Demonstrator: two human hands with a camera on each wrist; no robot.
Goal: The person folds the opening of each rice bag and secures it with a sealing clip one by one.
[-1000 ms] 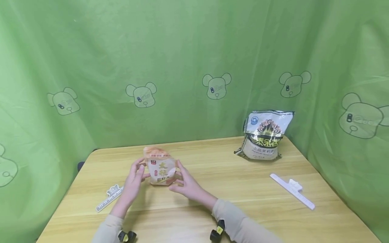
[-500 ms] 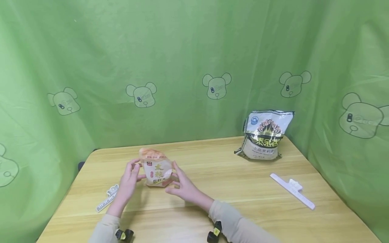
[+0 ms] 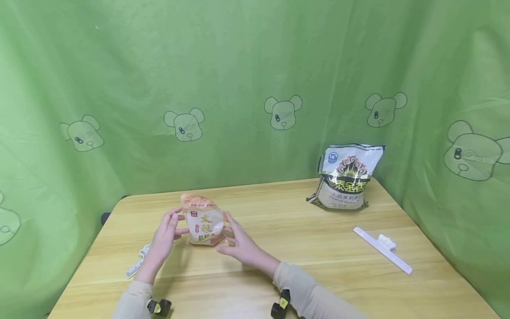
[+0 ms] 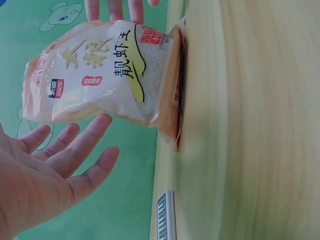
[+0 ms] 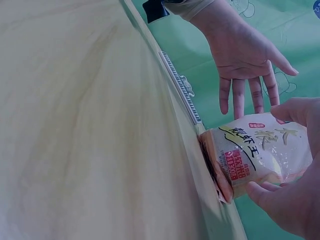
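Note:
A small white and orange food bag (image 3: 205,225) with gold and black lettering stands upright on the table, its top leaning slightly left. My left hand (image 3: 165,235) is at the bag's left side, fingers extended and spread with fingertips right at its edge, as the left wrist view shows with the hand (image 4: 55,175) palm toward the bag (image 4: 105,70). On the other side my right hand (image 3: 244,246) reaches to the bag's right edge, fingers spread and thumb low in front. In the right wrist view the right hand (image 5: 295,185) overlaps one end of the bag (image 5: 250,150).
Partly behind the left forearm lies a white clip with a piano-key strip (image 3: 134,268). A lilac long clip (image 3: 383,249) lies at the right of the wooden table (image 3: 287,221). A large rice bag (image 3: 346,177) stands at the back right, before a green curtain (image 3: 239,66).
The bag and both hands have shifted a little to the left and now stay almost still. The left forearm covers more of the piano-key clip.

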